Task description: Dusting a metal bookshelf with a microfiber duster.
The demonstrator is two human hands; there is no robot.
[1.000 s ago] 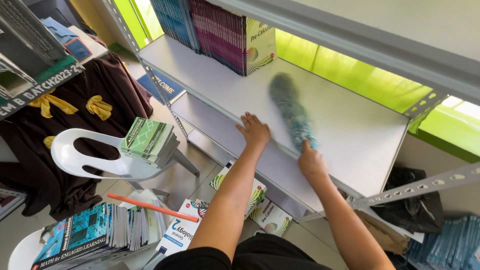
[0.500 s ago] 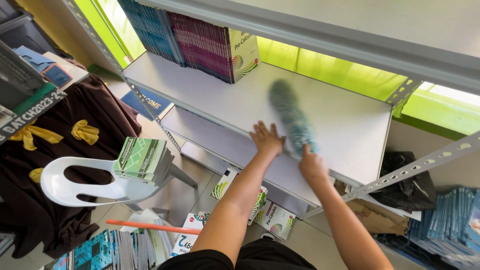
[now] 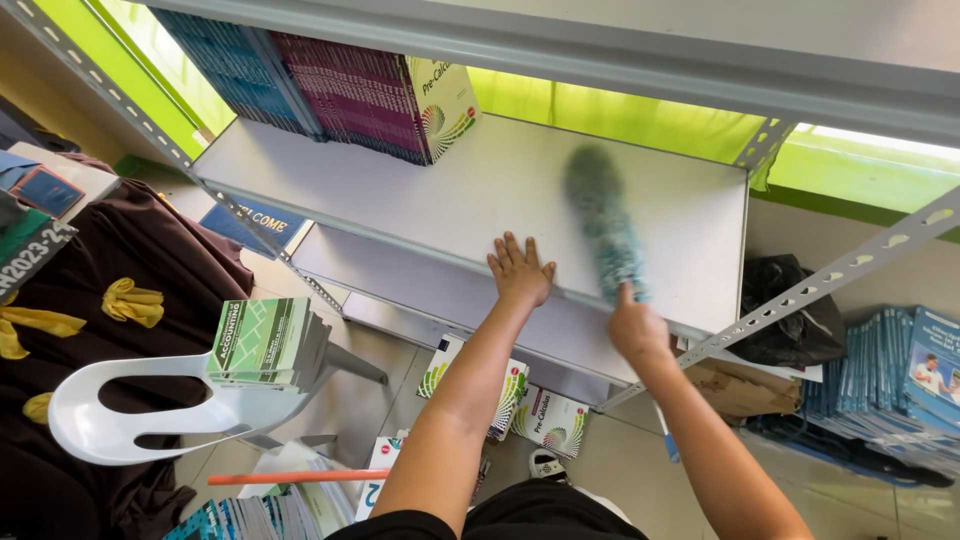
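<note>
The right hand (image 3: 636, 328) was closed in a fist around the handle end of a blue-green fluffy duster (image 3: 605, 222), fingers wrapped tight on it. The duster's long axis ran from the fist away from the person and slightly to their left, its blurred fuzzy tip pointing toward the back of the grey metal shelf (image 3: 690, 215) and the green wall behind it. The head lay on the shelf board, or just above it; the blur made it hard to tell which. All of the brush extended beyond the fingers, with only the short grip hidden inside the fist, which hung at the shelf's front edge.

The left hand (image 3: 520, 270) lay flat, palm down, on the front edge of the same board, its fingers spread apart and pointing toward the back of the shelf, gripping nothing. The duster lay just beside these fingers, on their right, apart from them and roughly parallel to them.

Farther left of the left fingers, at the back of the board, a row of upright textbooks (image 3: 340, 85) stood. Below the hands, more textbooks (image 3: 548, 425) lay on the floor, and a stack of green books (image 3: 265, 342) rested on a white plastic chair (image 3: 130, 420).
</note>
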